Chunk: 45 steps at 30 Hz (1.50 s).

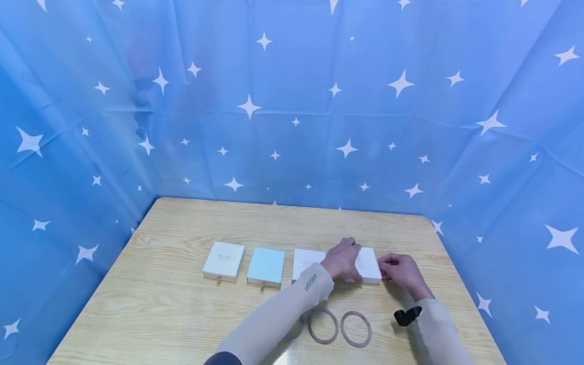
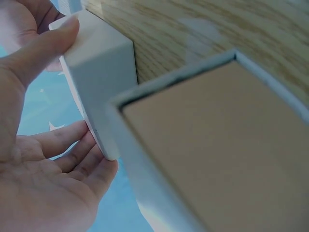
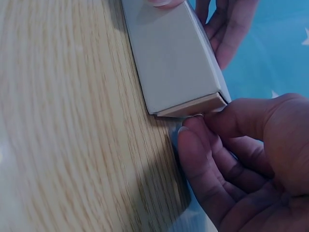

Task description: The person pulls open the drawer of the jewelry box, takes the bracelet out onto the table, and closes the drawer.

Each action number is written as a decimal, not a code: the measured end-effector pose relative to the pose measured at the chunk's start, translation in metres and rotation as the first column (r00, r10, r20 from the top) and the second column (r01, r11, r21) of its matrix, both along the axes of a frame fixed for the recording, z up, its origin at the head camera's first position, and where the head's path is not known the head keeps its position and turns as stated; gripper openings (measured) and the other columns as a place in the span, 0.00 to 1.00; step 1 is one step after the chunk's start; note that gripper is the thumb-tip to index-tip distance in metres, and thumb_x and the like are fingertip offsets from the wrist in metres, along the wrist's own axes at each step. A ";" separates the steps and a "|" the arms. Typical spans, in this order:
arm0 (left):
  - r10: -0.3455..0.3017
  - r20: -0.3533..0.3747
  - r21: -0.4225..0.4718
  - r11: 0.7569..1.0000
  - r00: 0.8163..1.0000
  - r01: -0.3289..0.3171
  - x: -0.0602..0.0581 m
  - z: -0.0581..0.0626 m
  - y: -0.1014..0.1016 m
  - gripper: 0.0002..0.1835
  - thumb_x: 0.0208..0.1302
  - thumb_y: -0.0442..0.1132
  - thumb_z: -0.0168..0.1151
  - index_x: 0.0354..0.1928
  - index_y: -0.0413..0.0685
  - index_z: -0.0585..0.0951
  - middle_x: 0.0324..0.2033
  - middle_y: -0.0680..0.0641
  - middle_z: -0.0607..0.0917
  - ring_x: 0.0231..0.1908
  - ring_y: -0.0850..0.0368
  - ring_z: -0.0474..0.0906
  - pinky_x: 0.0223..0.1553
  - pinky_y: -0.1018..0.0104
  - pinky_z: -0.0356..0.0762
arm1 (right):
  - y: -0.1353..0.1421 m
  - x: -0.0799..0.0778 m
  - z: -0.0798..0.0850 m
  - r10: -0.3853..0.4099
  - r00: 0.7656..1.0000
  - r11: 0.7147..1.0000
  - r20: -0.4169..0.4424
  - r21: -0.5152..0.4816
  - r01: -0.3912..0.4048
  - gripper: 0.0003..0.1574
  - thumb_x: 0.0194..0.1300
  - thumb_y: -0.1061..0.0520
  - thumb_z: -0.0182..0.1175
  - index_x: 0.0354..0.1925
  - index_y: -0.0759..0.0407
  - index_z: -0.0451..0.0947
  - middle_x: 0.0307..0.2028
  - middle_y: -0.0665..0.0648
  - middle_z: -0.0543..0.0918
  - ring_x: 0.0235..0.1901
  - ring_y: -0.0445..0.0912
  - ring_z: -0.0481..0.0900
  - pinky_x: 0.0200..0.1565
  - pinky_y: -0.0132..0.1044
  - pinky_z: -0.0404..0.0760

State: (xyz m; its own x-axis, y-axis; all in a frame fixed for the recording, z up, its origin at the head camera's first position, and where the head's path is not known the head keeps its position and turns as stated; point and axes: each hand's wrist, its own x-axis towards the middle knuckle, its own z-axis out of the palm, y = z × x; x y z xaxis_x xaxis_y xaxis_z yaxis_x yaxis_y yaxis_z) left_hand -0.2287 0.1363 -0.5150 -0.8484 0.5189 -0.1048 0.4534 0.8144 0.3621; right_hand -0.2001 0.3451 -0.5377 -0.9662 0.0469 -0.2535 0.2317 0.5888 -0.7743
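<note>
A white drawer box (image 1: pixel 367 264) lies at the right end of a row of boxes. My left hand (image 1: pixel 345 258) grips it, the thumb (image 2: pixel 55 46) on one side and the fingers on the other. At the box's right end is my right hand (image 1: pixel 401 271). Its thumb and index finger (image 3: pixel 236 116) pinch at the slightly protruding end of the drawer (image 3: pixel 193 106). Whether they hold a pull tab there is hidden by the fingertips. Another white box (image 1: pixel 307 261) lies just left of my left hand, partly covered by it.
Farther left on the wooden table (image 1: pixel 159 284) sit a light blue box (image 1: pixel 266 265) and a white box (image 1: pixel 224 260), with small tabs in front. Two clear rings (image 1: pixel 356 313) lie nearer me; a third round thing (image 1: pixel 295 332) is partly behind the left sleeve. Starry blue curtains surround the table.
</note>
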 end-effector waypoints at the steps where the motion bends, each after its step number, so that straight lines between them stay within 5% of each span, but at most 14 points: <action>1: -0.001 0.000 0.000 1.000 1.000 0.001 0.000 0.001 0.000 0.47 0.41 0.58 0.85 0.66 0.56 0.77 0.55 0.57 0.76 0.53 0.64 0.71 0.52 0.73 0.77 | 0.000 0.000 0.000 0.004 1.000 1.000 0.000 0.000 -0.004 0.16 0.74 0.58 0.58 0.49 0.69 0.83 0.34 0.58 0.88 0.32 0.44 0.86 0.34 0.35 0.86; 45: 0.008 -0.026 -0.006 1.000 1.000 -0.008 0.003 -0.001 -0.001 0.47 0.43 0.58 0.84 0.67 0.55 0.76 0.57 0.57 0.76 0.55 0.64 0.71 0.53 0.73 0.78 | 0.015 0.001 0.000 -0.017 1.000 0.998 -0.005 0.057 0.018 0.18 0.73 0.58 0.56 0.52 0.70 0.83 0.39 0.61 0.88 0.31 0.42 0.86 0.34 0.34 0.86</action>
